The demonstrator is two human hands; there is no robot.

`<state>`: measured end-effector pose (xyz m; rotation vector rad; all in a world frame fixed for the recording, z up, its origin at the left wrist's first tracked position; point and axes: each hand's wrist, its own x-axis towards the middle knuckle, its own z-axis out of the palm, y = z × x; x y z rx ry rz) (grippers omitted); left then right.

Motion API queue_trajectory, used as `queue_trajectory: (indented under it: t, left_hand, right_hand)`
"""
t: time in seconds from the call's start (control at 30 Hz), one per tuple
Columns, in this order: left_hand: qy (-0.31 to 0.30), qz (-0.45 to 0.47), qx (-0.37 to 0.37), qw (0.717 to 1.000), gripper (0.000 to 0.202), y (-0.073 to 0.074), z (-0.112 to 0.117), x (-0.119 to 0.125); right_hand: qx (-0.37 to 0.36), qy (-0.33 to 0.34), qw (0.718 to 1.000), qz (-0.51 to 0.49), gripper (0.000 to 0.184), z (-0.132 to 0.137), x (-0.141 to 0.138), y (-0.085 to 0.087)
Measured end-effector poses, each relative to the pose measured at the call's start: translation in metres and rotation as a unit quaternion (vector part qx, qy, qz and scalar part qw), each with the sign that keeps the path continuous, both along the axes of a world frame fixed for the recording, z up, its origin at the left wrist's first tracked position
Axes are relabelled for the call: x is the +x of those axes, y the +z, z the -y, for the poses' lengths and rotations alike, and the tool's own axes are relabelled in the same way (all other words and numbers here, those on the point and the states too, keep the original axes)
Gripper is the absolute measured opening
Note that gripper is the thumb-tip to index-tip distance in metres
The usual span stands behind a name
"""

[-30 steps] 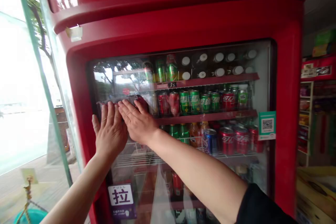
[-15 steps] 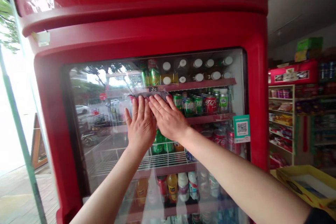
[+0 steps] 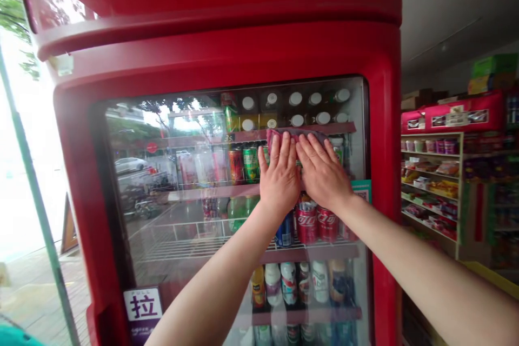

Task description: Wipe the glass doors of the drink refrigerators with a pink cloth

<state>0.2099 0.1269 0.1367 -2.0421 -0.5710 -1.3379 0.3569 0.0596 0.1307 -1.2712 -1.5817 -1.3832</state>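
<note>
We see both hands raised against the glass door (image 3: 170, 227) of a red drinks cooler (image 3: 227, 54). The left hand (image 3: 279, 175) and the right hand (image 3: 324, 173) lie side by side, almost touching, each open flat with its fingers spread and pointing up; neither is curled into a grip. A bunched pink-and-grey cloth (image 3: 298, 135) sits under the fingertips of both, pressed to the outside of the glass, level with the top shelf (image 3: 340, 128). Behind the glass, green cans (image 3: 251, 165) stand left of the hands, red cola cans (image 3: 307, 223) just below them, and bottles (image 3: 288, 284) lower down. A pull sticker (image 3: 142, 305) marks the door's lower left; a QR sticker (image 3: 362, 188) shows just beyond the right hand. Store shelves (image 3: 430, 189) stand right of the cooler.
</note>
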Motion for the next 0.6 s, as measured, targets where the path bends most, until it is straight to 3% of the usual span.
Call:
queue_trajectory:
  t: [0.1,0.17,0.23,0.4,0.47,0.53,0.6]
  left_hand:
    - [-0.009,-0.016,0.006,1.0,0.07,-0.009,0.009,0.016]
    - [-0.01,-0.028,-0.002,1.0,0.071,-0.028,0.012,0.016]
    - [-0.008,-0.041,-0.013,0.999,0.072,-0.057,0.014,0.01]
    - [0.01,-0.069,-0.037,0.997,0.072,-0.149,0.019,-0.021]
    - [0.015,-0.075,-0.044,0.996,0.07,-0.174,0.019,-0.031]
    - [0.02,-0.075,-0.051,0.996,0.068,-0.183,0.019,-0.036]
    - [0.02,-0.074,-0.057,0.995,0.068,-0.175,0.017,-0.036]
  right_hand:
    - [0.027,-0.012,0.999,-0.032,0.071,0.006,0.009,-0.017]
    - [0.03,-0.019,0.998,-0.046,0.071,0.009,0.007,-0.039]
    - [0.02,-0.023,0.998,-0.053,0.071,0.012,0.0,-0.069]
    - [-0.044,-0.042,0.997,-0.045,0.075,0.024,-0.021,-0.156]
    - [-0.067,-0.048,0.996,-0.04,0.076,0.025,-0.026,-0.179]
    - [-0.083,-0.053,0.995,-0.034,0.075,0.024,-0.029,-0.186]
    - [-0.089,-0.059,0.994,-0.028,0.074,0.023,-0.027,-0.176]
